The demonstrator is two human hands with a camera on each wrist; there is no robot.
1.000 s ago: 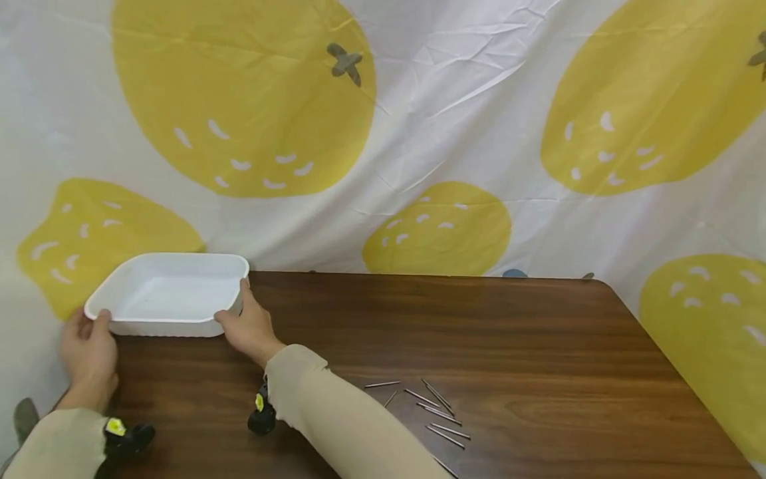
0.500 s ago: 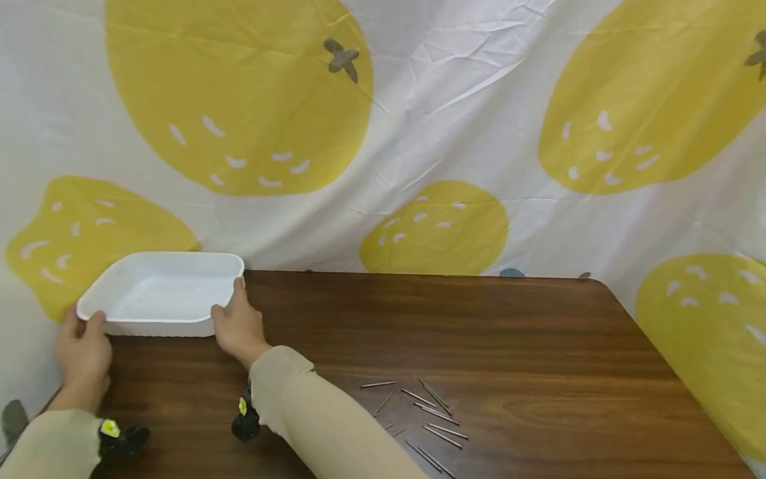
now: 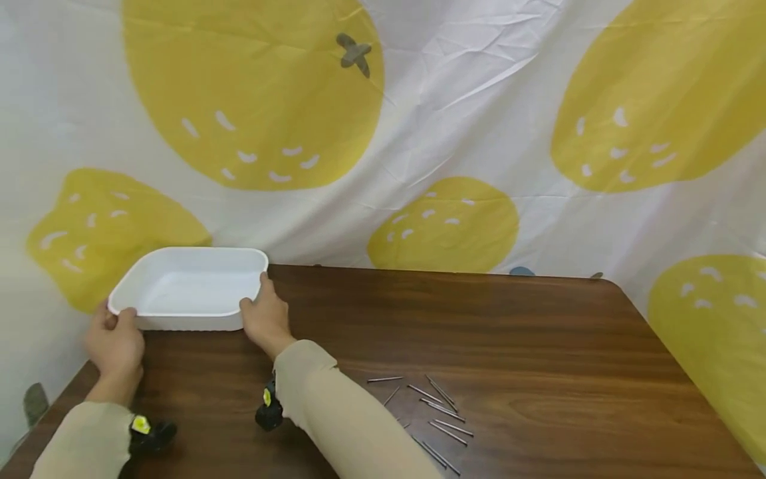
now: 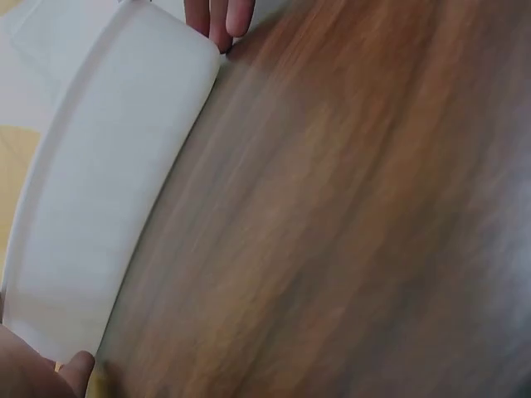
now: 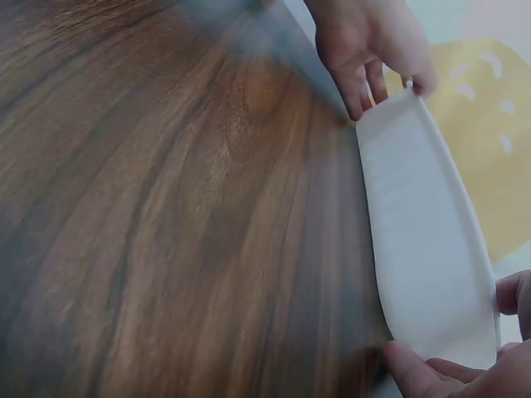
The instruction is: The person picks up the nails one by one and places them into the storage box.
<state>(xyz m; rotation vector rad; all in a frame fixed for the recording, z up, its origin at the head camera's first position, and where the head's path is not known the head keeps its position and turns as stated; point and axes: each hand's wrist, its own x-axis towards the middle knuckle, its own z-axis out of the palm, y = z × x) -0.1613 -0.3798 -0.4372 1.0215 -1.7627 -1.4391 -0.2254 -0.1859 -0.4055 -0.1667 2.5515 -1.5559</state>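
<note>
The white tray [image 3: 188,322] sits at the bench's [image 3: 538,346] far left corner, the fingers of the left hand [image 3: 116,342] and right hand [image 3: 267,318] part-curled, gripping its two near corners. Its left end seems to reach the edge, so a leftward slip could tip it; dragged nearer and rightward, it might scatter the metal rods [image 3: 448,433]. The curtain [image 3: 311,226] bounds the back; most room lies rightward.
</note>
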